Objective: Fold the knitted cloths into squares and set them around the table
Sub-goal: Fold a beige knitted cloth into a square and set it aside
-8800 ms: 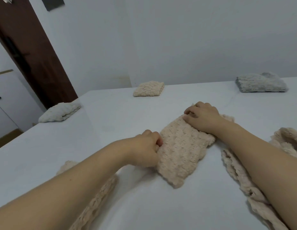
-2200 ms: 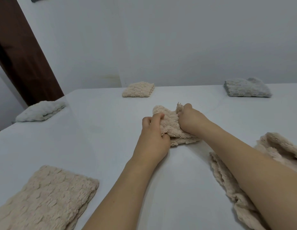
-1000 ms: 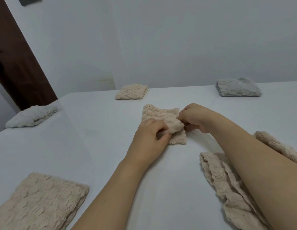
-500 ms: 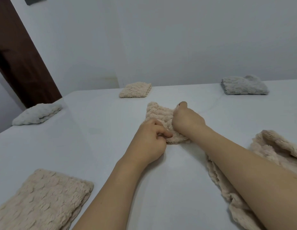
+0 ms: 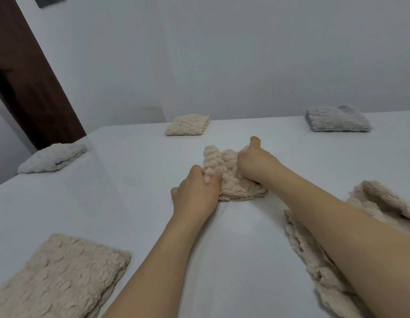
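A small beige knitted cloth [image 5: 231, 180] lies bunched and partly folded at the middle of the white table [image 5: 135, 198]. My left hand [image 5: 196, 195] pinches its near left edge between thumb and fingers. My right hand [image 5: 254, 162] grips the cloth's right side, thumb sticking up. Folded cloths sit around the table: a beige one [image 5: 188, 125] at the far middle, a grey one [image 5: 337, 119] at the far right, a white one [image 5: 52, 157] at the left edge, and a beige one [image 5: 59, 278] near left.
A loose heap of unfolded beige cloths [image 5: 318, 249] lies at the near right, partly under my right forearm. A white wall [image 5: 222, 53] stands behind the table. A dark brown door frame [image 5: 27, 72] rises at the far left.
The cloth under my hands has been gathered from a flat strip into a smaller bunch. In the last half second my right thumb lifted and my left hand shifted slightly along the edge.
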